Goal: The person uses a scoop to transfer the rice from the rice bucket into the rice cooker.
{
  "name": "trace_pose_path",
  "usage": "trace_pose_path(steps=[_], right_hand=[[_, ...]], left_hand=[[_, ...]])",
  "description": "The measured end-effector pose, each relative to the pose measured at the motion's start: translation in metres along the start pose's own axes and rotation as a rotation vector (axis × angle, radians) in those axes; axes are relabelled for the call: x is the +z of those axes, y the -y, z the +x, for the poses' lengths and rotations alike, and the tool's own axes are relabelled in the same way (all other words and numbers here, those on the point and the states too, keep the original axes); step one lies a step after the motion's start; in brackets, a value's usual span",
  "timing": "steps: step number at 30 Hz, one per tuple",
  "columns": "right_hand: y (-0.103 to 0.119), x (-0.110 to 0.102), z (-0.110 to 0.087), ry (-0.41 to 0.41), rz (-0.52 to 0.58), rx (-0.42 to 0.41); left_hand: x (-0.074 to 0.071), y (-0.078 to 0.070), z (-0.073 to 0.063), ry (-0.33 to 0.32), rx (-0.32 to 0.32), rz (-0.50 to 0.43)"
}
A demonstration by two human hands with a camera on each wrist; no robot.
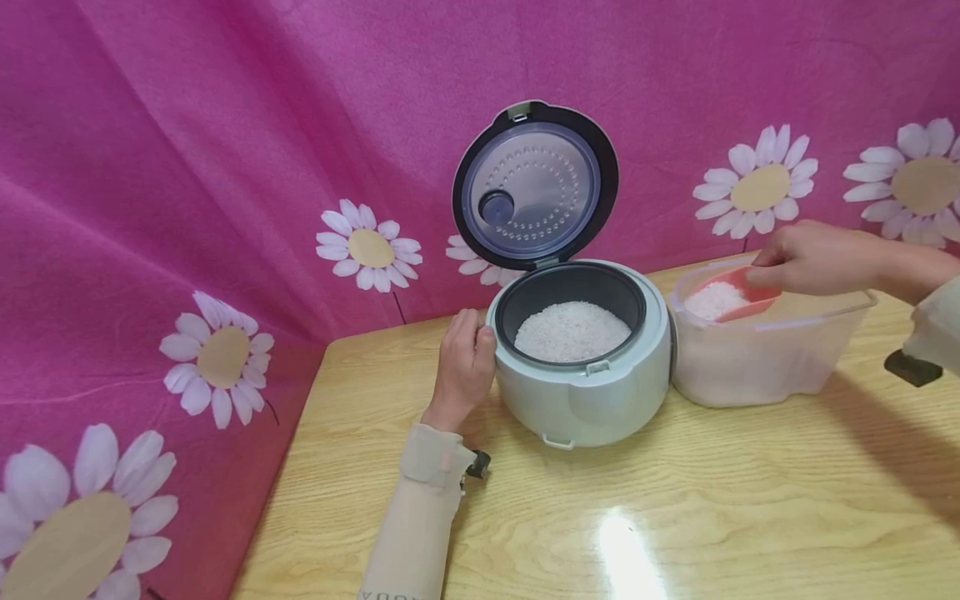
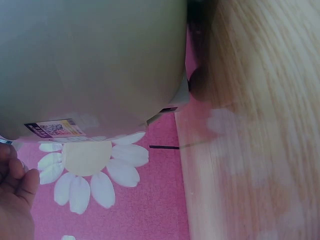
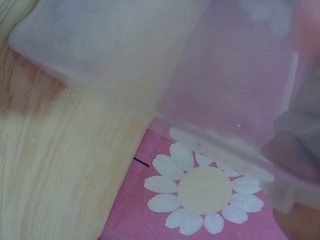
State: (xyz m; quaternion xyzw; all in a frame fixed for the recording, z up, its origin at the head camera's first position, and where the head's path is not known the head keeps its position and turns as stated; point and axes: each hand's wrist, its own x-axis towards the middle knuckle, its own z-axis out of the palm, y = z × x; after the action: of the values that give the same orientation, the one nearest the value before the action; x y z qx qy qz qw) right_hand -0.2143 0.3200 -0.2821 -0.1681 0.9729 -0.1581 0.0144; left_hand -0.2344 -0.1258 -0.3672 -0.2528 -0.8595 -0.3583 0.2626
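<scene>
A pale green rice cooker (image 1: 585, 408) stands with its lid (image 1: 534, 187) raised and white rice (image 1: 573, 332) in its dark inner pot. My left hand (image 1: 461, 358) grips the left side of the cooker at the rim, fingers curled; in the left wrist view the hand (image 2: 17, 200) shows at the cooker's edge. My right hand (image 1: 817, 258) holds a red scoop (image 1: 757, 302) by its handle end, at the mouth of a translucent bin (image 1: 742, 367). Rice (image 1: 716, 300) fills the scoop's front. Through the bin's wall, the right hand (image 3: 300, 135) shows blurred in the right wrist view.
The bin stands close against the cooker's right side on a wooden table (image 1: 675, 517). Behind them hangs a magenta cloth (image 1: 375, 108) with large white daisies, reaching down along the table's left side.
</scene>
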Motion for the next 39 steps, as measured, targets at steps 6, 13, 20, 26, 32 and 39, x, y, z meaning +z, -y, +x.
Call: trace_pose_path(steps=[6,13,20,26,32,39], right_hand=[[-0.001,-0.003,-0.002,-0.020,0.009,-0.005],[-0.006,-0.008,-0.004,-0.037,0.000,0.004],[-0.007,-0.015,-0.007,-0.051,-0.010,0.063],[-0.010,-0.019,-0.011,-0.038,0.033,0.107],[-0.009,-0.017,-0.012,-0.047,0.066,0.135],[0.000,-0.018,-0.010,-0.076,0.136,0.130]], left_hand=[[-0.001,-0.001,0.000,0.012,-0.010,-0.004],[-0.001,-0.001,0.000,0.011,-0.015,-0.001],[-0.001,-0.001,0.000,0.010,-0.016,0.000],[-0.001,-0.001,0.000,0.003,-0.007,0.007],[-0.001,-0.002,0.000,0.017,-0.022,0.003],[-0.002,-0.001,0.000,0.014,-0.017,0.005]])
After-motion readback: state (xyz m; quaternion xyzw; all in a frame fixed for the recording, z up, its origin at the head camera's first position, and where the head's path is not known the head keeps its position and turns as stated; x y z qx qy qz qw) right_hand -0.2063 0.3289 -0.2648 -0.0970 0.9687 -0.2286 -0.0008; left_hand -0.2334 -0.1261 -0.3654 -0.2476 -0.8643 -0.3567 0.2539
